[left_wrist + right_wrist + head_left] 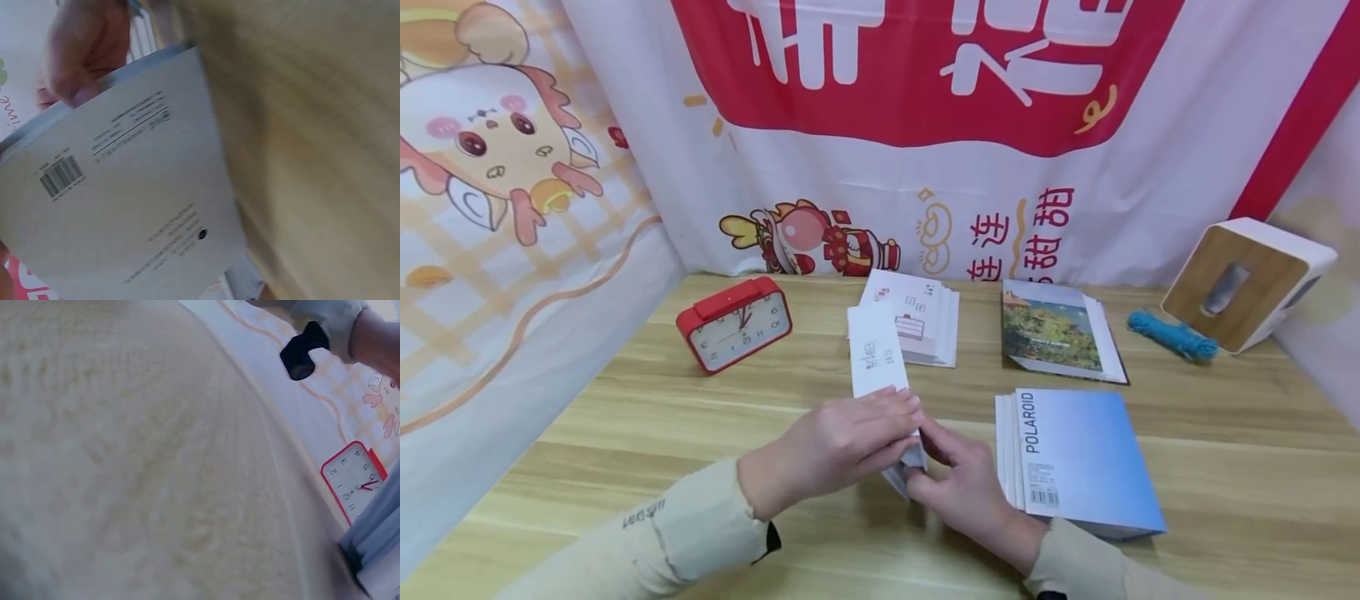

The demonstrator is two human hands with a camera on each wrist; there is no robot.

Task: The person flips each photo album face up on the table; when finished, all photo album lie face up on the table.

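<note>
A white book [874,354] stands on edge between my hands, its lettered spine facing up. My left hand [850,433] grips it from above, fingers laid over the near end of the spine. With thumb and forefinger, my right hand [973,483] pinches the near edge. In the left wrist view the book's back cover [144,187] shows a barcode and small print, and the right thumb presses on its edge. To the right lies a stack topped by a blue POLAROID book [1082,458]. Most of my right hand is out of the right wrist view.
A red alarm clock [737,325] stands at the left. Behind the held book lies a white printed book [936,321]; right of it is one with a garden picture [1060,329]. A blue cord bundle [1172,335] lies beside a wood-fronted tissue box [1247,283].
</note>
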